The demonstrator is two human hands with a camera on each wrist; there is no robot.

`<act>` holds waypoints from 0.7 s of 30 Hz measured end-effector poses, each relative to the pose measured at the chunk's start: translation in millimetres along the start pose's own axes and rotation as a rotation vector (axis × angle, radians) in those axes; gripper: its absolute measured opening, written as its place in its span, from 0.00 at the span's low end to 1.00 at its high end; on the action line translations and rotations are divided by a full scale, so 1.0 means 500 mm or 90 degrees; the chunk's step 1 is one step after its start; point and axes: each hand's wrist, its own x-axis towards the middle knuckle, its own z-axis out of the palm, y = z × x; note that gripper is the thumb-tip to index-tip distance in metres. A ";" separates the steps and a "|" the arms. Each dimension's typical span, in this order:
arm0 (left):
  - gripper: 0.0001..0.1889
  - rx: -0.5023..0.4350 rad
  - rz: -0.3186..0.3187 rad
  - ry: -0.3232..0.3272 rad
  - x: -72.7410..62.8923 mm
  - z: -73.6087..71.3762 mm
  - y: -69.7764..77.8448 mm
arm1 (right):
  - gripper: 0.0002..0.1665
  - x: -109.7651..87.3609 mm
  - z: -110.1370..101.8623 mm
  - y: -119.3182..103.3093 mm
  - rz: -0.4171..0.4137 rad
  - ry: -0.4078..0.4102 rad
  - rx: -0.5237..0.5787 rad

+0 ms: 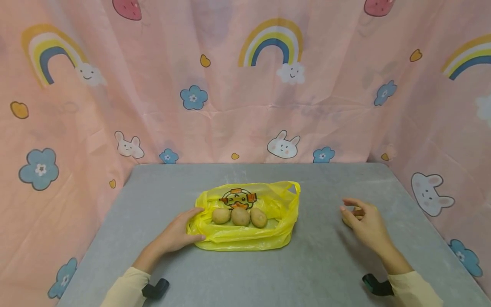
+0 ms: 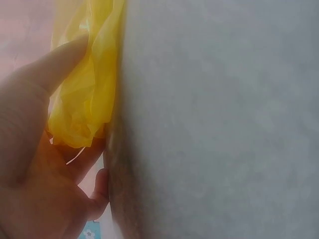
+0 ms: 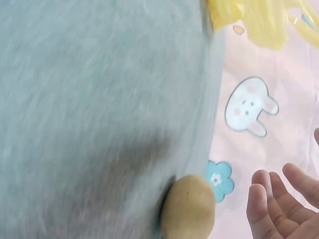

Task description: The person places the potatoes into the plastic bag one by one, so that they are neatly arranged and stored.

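Observation:
A yellow plastic bag [image 1: 245, 244] with a cartoon duck print lies spread on the table, its mouth wide. Three potatoes [image 1: 240, 216] sit in a row inside it. My left hand [image 1: 174, 232] holds the bag's left end, thumb and fingers spread around the crumpled plastic [image 2: 82, 99]. Off to the right of the bag, my right hand [image 1: 364, 221] hovers over another potato [image 3: 189, 209], which rests on the table. In the right wrist view its loosely bent fingers [image 3: 257, 201] are apart from that potato, and they hold nothing.
The grey table [image 1: 314, 273] carries the bag and the potato. Behind it and along both sides hangs a pink curtain [image 1: 230, 128] printed with rainbows, rabbits and flowers. A bag handle loop [image 1: 295, 186] sticks up at the right rear corner.

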 end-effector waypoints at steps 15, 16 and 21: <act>0.43 0.002 0.006 0.002 -0.002 0.001 -0.002 | 0.24 -0.010 -0.033 0.057 0.062 -0.031 -0.020; 0.43 0.000 0.004 0.002 -0.002 0.001 -0.001 | 0.24 -0.011 -0.034 0.060 0.063 -0.030 -0.021; 0.43 -0.001 -0.002 0.000 -0.002 0.002 0.000 | 0.24 -0.013 -0.039 0.077 0.050 -0.009 -0.006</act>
